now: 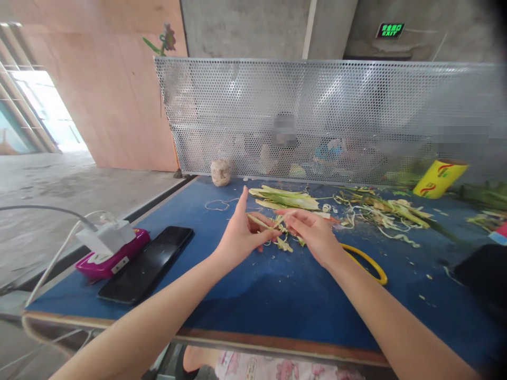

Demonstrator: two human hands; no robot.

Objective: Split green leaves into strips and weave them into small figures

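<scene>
Head view: the left hand (240, 229) grips pale plant strips (257, 221), which the right hand (311, 229) apparently pinches too; uneven tension could split them. The right forearm (368, 290), swinging outward, could drag the yellow loop (376, 265) across the bench (253, 306).

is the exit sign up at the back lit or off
Lit: the exit sign shows glowing green letters on black.

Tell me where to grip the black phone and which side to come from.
Probably the far end of the phone, thumb and fingers across its long edges, from above and the right: it lies flat, and the magenta block crowds its left edge nearer you.
</scene>
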